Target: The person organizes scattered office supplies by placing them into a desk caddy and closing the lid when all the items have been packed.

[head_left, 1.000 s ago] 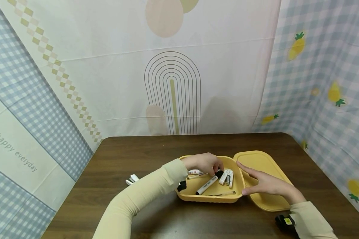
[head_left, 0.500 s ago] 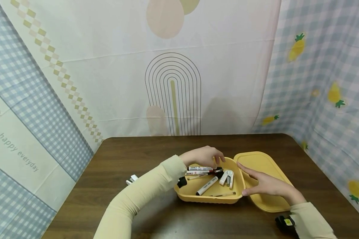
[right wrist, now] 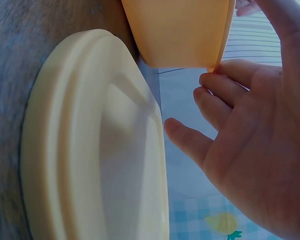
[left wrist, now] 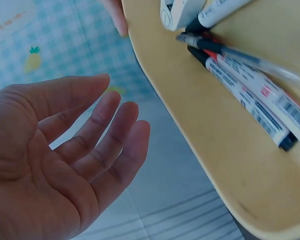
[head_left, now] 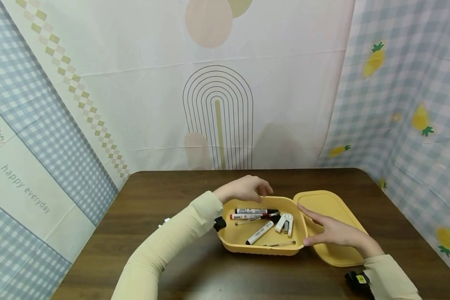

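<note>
My left hand (head_left: 247, 188) hovers over the back rim of a yellow plastic box (head_left: 260, 249). In the left wrist view its fingers are loosely bent and hold nothing. Outstretched, my right hand (head_left: 331, 229) touches the box's right wall with thumb and fingertips. Inside the box lie a black-ended marker (head_left: 249, 211), a red-ended marker (head_left: 241, 216) and a marker lying aslant (head_left: 260, 233). A clear pen (head_left: 243, 223) rests across this group, and another thin pen (head_left: 283, 243) lies near the front wall. Beside the marker caps sits a small white stapler-like thing (head_left: 285, 223).
A yellow lid (head_left: 335, 256) lies on the brown table (head_left: 195, 275) just right of the box, under my right hand. A small white object (head_left: 166, 221) on the left is mostly hidden by my left sleeve. Patterned cloth (head_left: 153, 104) hangs behind the table.
My left hand has risen from among the markers, up and leftward past the back rim, uncovering the black-ended marker. My right hand has stayed at the box's right wall.
</note>
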### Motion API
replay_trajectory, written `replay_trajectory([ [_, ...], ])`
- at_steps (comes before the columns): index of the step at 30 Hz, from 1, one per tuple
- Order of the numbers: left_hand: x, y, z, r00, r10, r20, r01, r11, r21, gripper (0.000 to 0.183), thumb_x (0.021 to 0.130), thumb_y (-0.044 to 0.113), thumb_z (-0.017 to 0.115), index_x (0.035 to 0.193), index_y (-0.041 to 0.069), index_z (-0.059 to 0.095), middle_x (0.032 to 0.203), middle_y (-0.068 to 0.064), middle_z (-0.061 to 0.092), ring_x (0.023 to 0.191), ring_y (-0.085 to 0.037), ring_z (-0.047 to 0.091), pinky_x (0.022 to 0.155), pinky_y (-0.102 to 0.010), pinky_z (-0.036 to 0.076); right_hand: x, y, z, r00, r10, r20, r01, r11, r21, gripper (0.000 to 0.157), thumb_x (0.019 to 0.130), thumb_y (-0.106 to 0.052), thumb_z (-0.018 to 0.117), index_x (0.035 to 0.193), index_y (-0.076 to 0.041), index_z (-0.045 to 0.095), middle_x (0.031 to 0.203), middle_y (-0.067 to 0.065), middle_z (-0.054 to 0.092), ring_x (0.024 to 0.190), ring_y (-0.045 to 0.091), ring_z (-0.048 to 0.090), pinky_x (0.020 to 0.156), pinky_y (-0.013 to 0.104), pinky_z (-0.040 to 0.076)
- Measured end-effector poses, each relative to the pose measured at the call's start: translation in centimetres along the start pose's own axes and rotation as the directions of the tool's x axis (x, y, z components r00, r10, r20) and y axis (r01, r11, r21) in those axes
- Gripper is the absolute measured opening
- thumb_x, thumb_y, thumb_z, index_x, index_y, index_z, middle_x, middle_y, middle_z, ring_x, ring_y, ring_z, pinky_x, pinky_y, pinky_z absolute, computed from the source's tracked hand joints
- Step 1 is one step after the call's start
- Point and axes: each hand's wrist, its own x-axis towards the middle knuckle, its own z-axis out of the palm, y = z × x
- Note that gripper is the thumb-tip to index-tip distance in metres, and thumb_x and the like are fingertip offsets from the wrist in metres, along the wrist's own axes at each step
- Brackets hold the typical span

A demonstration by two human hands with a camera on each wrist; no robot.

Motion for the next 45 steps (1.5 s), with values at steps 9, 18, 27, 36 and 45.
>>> replay_trajectory([
  [9, -2.2, -1.3, -1.4, 0.997, -0.040, -0.059, 0.038, 0.999, -0.036, 0.038, 0.092, 0.006, 0.070, 0.129, 0.013, 0.068, 0.113, -0.007, 0.070, 0.100, -0.013, 0.062, 0.083, -0.027, 0.051, -0.2, -0.2, -0.1, 1.000, 0.000, 0.017, 0.000, 1.000, -0.003, 0.098, 0.090, -0.029, 0.078, 0.163, -0.014, 0.014, 0.164, 0.024, 0.013, 0.142, 0.055, 0.024, 0.105, 0.071, 0.029],
  [18, -5.0, -3.0, -2.8, 0.989, -0.094, -0.110, 0.085, 0.992, -0.090, 0.039, 0.092, 0.007, 0.067, 0.131, 0.014, 0.066, 0.119, -0.005, 0.068, 0.109, -0.014, 0.062, 0.092, -0.032, 0.050, 0.0, -0.5, -0.2, 1.000, 0.003, 0.010, -0.003, 1.000, -0.012, 0.100, 0.089, -0.032, 0.078, 0.163, -0.011, 0.015, 0.165, 0.023, 0.012, 0.141, 0.055, 0.025, 0.106, 0.071, 0.028],
  [27, -8.0, -4.6, -4.5, 0.974, -0.130, -0.186, 0.112, 0.988, -0.103, 0.038, 0.090, 0.006, 0.069, 0.128, 0.012, 0.067, 0.114, 0.000, 0.070, 0.108, -0.018, 0.065, 0.089, -0.032, 0.053, 0.2, -0.3, -0.3, 1.000, 0.002, 0.007, -0.002, 1.000, -0.012, 0.100, 0.089, -0.032, 0.079, 0.162, -0.010, 0.015, 0.164, 0.024, 0.013, 0.142, 0.055, 0.024, 0.106, 0.071, 0.027],
  [36, -11.1, -5.9, -6.4, 0.948, -0.172, -0.269, 0.143, 0.982, -0.124, 0.040, 0.089, 0.009, 0.072, 0.129, 0.012, 0.067, 0.111, -0.005, 0.070, 0.101, -0.020, 0.066, 0.083, -0.035, 0.054, 0.5, -0.2, -1.0, 1.000, -0.001, 0.011, 0.001, 1.000, -0.010, 0.099, 0.089, -0.030, 0.079, 0.162, -0.010, 0.015, 0.164, 0.025, 0.014, 0.143, 0.055, 0.022, 0.106, 0.072, 0.027],
  [45, -14.1, -7.5, -7.2, 0.915, -0.224, -0.336, 0.170, 0.968, -0.182, 0.041, 0.090, 0.008, 0.071, 0.131, 0.009, 0.065, 0.110, -0.007, 0.068, 0.093, -0.021, 0.066, 0.074, -0.036, 0.056, 1.0, 0.4, -1.2, 1.000, -0.003, 0.028, 0.002, 1.000, 0.016, 0.099, 0.089, -0.029, 0.078, 0.163, -0.012, 0.014, 0.164, 0.024, 0.014, 0.144, 0.053, 0.020, 0.107, 0.072, 0.025],
])
